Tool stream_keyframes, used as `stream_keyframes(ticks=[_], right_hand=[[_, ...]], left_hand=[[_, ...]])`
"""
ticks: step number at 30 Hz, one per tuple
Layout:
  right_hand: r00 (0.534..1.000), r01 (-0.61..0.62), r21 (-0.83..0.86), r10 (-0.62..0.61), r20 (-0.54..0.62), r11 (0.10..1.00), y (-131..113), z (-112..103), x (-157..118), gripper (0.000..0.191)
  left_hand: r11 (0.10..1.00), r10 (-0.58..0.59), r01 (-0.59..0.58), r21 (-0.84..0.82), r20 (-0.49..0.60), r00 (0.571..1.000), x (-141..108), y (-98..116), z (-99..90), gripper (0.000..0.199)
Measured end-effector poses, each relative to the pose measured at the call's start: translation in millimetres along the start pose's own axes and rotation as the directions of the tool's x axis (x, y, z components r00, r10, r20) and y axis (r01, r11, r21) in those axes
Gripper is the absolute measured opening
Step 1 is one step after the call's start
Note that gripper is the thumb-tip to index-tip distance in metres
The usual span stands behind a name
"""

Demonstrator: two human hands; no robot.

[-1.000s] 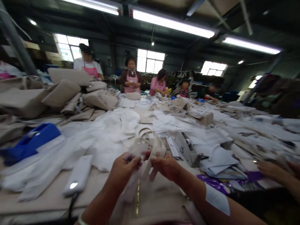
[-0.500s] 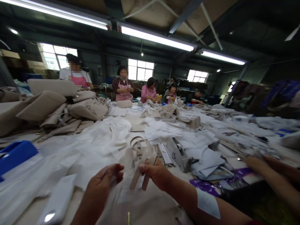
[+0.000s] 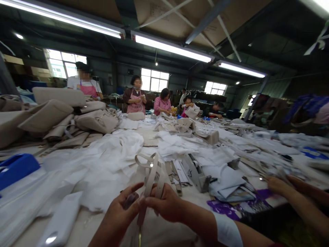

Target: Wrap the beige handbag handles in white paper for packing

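A looped beige bag strap (image 3: 154, 171) with a small shiny metal fitting rises between my hands. My right hand (image 3: 168, 203) is closed round its lower part, thumb on top. From the other side my left hand (image 3: 122, 210) meets it, thumb and fingertips closed at the strap's edge. A dark, blurred thing shows between the left thumb and forefinger; I cannot make out what it is. Below the hands lies pale beige material (image 3: 169, 233), partly hidden by my wrists. A thin gold-coloured strip (image 3: 139, 237) hangs near the bottom edge.
Grey tape dispenser (image 3: 195, 173) stands right of the strap, a blue one (image 3: 17, 169) far left. White wrapping sheets (image 3: 102, 161) cover much of the table. Beige bags (image 3: 95, 120) are heaped back left. A co-worker's arms (image 3: 290, 192) reach in at right; several people stand opposite.
My left hand has moved right and closed at the strap, beside my right hand. The strap's loop has tilted left. Across the table, a co-worker now lifts a pale item.
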State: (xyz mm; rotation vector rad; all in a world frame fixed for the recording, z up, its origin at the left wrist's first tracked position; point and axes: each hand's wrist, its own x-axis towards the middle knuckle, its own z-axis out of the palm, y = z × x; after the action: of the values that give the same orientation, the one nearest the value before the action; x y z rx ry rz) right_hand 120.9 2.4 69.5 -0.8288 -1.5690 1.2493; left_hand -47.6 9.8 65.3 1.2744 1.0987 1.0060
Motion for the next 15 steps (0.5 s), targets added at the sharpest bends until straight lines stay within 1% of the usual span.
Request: stream_keyframes(ticks=[2,3,5,8,10,12,15], right_hand=[[0.999,-0.009,0.021,0.01,-0.051,1.0,1.0,0.4,-0.3,0.019],[0.998,-0.025,0.037,0.027,-0.059,0.999,2.5,0.5,-0.2,0.02],[0.997,-0.07,0.053,0.071,-0.021,0.996,6.3,0.6,-0.1,0.025],[0.992,-0.123,0.05,0.121,0.037,0.991,10.3,0.3,-1.8,0.033],[0.992,-0.122,0.038,0.121,0.023,0.992,11.2,-0.3,-3.8,0.034],[0.992,-0.127,0.021,0.126,0.017,0.992,11.6,-0.9,-5.7,0.034],[0.988,-0.144,-0.003,0.144,0.051,0.99,12.5,-2.1,-8.0,0.033]], left_hand=[[0.997,0.045,-0.047,0.053,0.041,0.998,-0.9,-0.3,-4.0,0.068],[0.994,0.049,-0.055,0.094,0.071,0.996,-0.9,0.2,-5.7,0.067],[0.985,0.047,-0.065,0.161,0.114,0.992,0.0,1.1,-7.8,0.057],[0.98,0.118,-0.134,0.149,0.113,0.987,2.7,0.6,-9.3,0.032],[0.971,0.184,-0.196,0.134,0.099,0.978,4.4,-0.7,-10.1,0.023],[0.965,0.212,-0.225,0.137,0.105,0.972,5.5,-2.0,-10.7,0.019],[0.96,0.213,-0.227,0.162,0.1,0.972,6.6,-2.7,-11.3,0.018]])
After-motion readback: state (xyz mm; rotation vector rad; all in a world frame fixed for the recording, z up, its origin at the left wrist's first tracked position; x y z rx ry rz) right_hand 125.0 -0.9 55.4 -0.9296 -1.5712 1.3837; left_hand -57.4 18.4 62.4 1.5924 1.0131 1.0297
